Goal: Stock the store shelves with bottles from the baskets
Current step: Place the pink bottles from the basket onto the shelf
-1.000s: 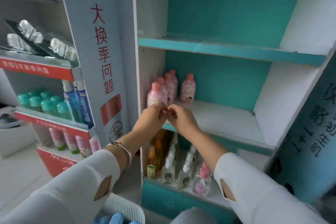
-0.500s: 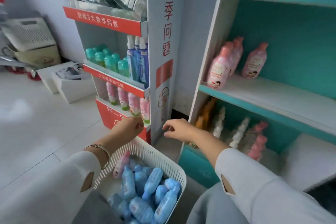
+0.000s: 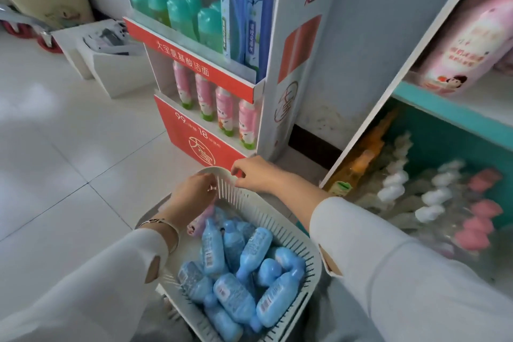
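Bottles of blue plastic (image 3: 241, 272) lie heaped every which way in the white slotted basket (image 3: 315, 251) on the floor. One pink bottle (image 3: 198, 223) is wedged at the far left end. It sits directly beneath the left hand (image 3: 194, 193), its long axis running from the person up toward the far rim, its upper end hidden. That hand is the nearer one; its fingers curl down into the basket, and I cannot tell whether they grip the bottle. The right hand (image 3: 258, 173) hovers at the far rim, fingers loosely curled, nothing in them. The teal shelf (image 3: 444, 114) stands to the right.
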